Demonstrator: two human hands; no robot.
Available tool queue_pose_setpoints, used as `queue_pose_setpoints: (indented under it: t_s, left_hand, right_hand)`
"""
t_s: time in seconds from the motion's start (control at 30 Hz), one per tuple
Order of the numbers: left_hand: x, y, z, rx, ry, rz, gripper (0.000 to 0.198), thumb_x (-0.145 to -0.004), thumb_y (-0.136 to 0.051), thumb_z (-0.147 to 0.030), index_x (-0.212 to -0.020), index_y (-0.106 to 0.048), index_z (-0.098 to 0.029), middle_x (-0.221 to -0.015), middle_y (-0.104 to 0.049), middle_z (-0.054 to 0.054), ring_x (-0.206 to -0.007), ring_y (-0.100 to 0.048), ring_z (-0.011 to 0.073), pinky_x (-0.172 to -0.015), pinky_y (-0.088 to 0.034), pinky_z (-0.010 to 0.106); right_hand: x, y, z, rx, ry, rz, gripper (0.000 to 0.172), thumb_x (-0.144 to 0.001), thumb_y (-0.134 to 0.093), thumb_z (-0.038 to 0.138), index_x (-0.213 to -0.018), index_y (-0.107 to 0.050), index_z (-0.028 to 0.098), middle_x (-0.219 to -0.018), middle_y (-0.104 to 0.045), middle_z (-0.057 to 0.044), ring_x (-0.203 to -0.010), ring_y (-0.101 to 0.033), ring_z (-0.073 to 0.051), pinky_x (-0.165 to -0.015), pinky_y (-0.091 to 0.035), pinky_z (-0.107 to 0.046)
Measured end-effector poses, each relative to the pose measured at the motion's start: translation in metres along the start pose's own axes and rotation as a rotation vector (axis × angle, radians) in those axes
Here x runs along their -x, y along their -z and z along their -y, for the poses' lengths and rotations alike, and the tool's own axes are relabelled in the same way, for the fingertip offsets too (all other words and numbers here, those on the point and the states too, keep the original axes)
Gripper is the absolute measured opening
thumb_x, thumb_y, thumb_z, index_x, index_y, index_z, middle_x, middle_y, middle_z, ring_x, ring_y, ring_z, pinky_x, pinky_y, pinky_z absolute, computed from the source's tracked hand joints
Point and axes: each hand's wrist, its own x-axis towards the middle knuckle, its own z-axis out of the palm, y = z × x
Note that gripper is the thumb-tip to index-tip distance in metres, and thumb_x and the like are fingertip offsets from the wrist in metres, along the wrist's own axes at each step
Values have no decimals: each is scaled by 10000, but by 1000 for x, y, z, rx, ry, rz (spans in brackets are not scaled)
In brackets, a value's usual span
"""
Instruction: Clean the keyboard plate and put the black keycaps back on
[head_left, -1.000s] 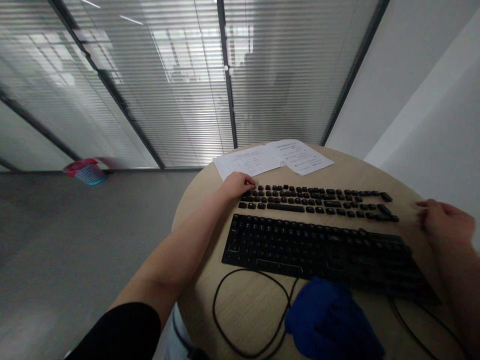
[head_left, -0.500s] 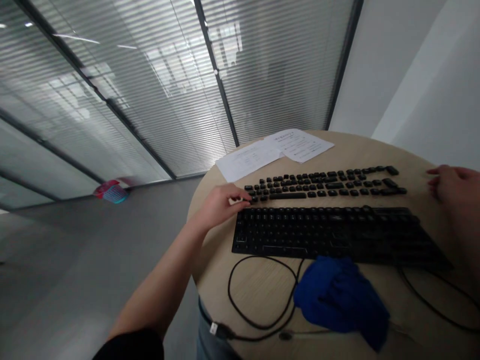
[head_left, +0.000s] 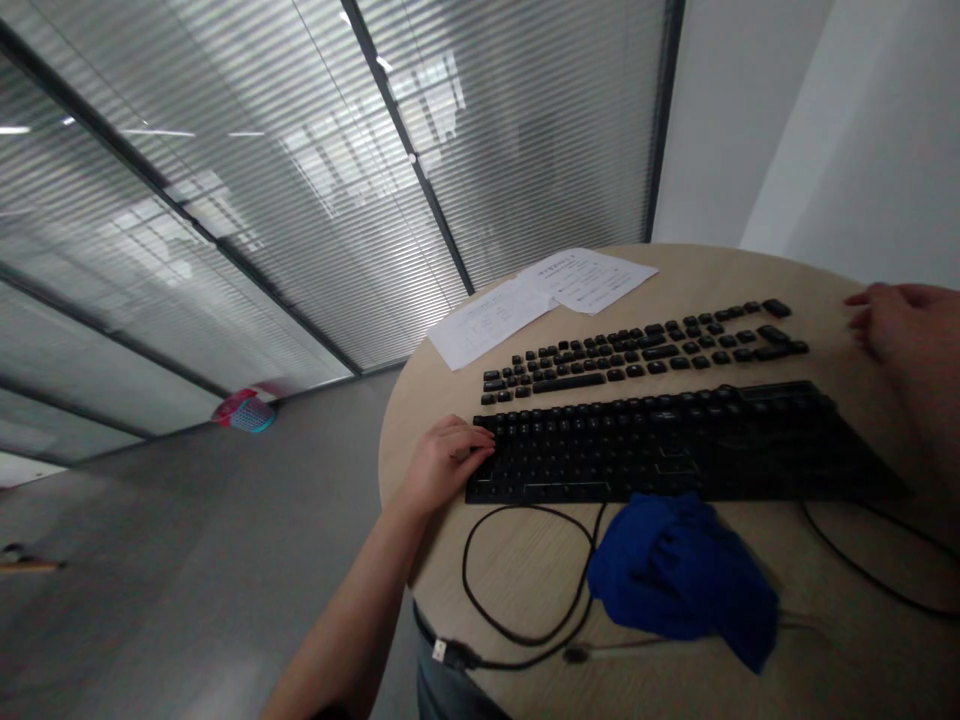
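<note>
My left hand [head_left: 448, 458] is at the upper left corner of a black keyboard [head_left: 570, 455], thumb and fingertips pinched together over its left end keys. Whatever lies between them is hidden. Behind the keyboard, loose black keycaps [head_left: 568, 382] lie in rows on the table, a long space bar among them. My right hand [head_left: 900, 318] is at the right edge of the view, beyond the right end of the keycap rows. Its fingers are loosely bent and slightly apart, with nothing visible in them. In front of the keyboard lies a crumpled blue cloth [head_left: 679, 570].
A looped black cable [head_left: 466, 590] with a USB plug [head_left: 450, 653] lies at the near table edge. A thin stick with a dark tip [head_left: 576, 655] extends toward the cloth. Printed papers [head_left: 495, 318] rest at the back of the round table [head_left: 720, 270]. A basket [head_left: 251, 412] stands on the floor.
My left hand has moved from the left end of the loose keycaps down to the keyboard's left end. My right hand stays at the right edge. The camera view has shifted and tilted slightly.
</note>
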Motion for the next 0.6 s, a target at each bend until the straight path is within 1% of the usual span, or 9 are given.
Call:
queue_pose_setpoints:
  t_s: [0.23, 0.47, 0.6]
  left_hand:
    - [2, 3, -2, -20, 31, 61, 119, -966, -631, -253, -954, -750, -249, -991, -783, 59, -929, -702, 204, -854, -591, 407]
    - [1, 3, 0, 4, -17, 63, 87, -964, -645, -211, -950, -726, -240, -1002, -778, 33, -930, -690, 169, -840, -574, 339]
    - [1, 3, 0, 3, -6, 66, 92, -967, -640, -208, -952, -726, -239, -997, -778, 35, -928, -690, 172, -846, -571, 345]
  right_hand:
    - [-5, -2, -4, -12, 8, -5, 294, -851, -593, 231, -991, -797, 72, -604, -581, -21, -460, -481, -87, -489, -416, -253]
    - [-2, -1, -1, -17, 9, -7, 284, -847, -593, 220, -987, -802, 88, -598, -574, -8, -445, -474, -82, -483, -405, -254]
    - [-4, -1, -3, -26, 5, -7, 273, -849, -602, 226, -976, -797, 83, -577, -566, -1, -438, -470, -84, -475, -405, -254]
